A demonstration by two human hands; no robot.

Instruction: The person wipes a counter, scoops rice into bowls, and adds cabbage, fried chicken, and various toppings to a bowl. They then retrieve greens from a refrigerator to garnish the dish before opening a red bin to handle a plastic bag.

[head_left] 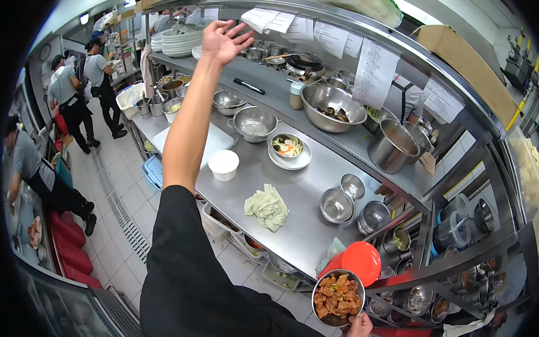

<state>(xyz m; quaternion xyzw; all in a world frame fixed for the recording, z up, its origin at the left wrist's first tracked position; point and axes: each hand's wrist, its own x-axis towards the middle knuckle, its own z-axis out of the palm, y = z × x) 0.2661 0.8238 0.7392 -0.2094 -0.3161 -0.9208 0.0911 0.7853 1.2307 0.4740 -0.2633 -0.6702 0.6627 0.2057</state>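
Observation:
My left hand [227, 42] is raised, palm showing and fingers spread, beside the paper slips [267, 20] that hang from the upper rail. Nothing lies in it. At the lower right, my right hand [356, 332] grips the rim of a metal bowl [338, 297] filled with browned, fried-looking pieces. A red round lid or plate [362, 262] is just behind that bowl. On the steel counter, a crumpled pale green cloth [266, 207] lies near a white tub [223, 165]. A small bowl of mixed vegetables [287, 145] rests on a white plate [289, 163].
Empty metal bowls [337, 206] stand at the counter's right. The shelf holds a large bowl of dark pieces [333, 106], a steel pot [394, 146], a black marker [249, 86] and stacked plates [182, 43]. Several people work at the left. Metal posts [480, 256] rise at the right.

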